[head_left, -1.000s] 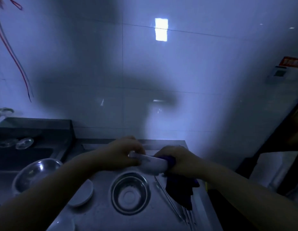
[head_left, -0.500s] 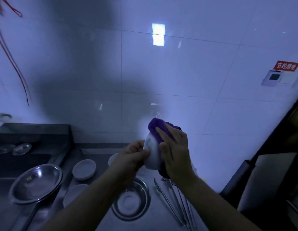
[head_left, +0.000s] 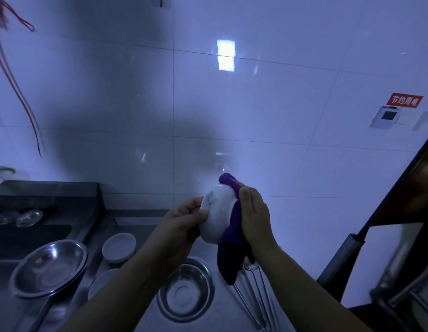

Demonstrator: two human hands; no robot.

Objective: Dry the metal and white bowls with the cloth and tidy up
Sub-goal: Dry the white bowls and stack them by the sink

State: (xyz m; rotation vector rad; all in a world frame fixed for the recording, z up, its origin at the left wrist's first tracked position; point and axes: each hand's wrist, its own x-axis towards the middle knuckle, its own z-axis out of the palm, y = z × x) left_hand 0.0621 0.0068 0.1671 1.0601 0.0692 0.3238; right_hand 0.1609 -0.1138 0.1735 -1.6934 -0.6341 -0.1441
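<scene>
The left hand [head_left: 184, 220] grips the white bowl [head_left: 216, 215] by its base, likely slick and breakable, while the right hand [head_left: 253, 215] presses the soft purple cloth [head_left: 232, 240] flat against its side.

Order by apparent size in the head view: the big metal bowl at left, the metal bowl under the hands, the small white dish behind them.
1. Big metal bowl
2. Metal bowl under the hands
3. Small white dish
</scene>
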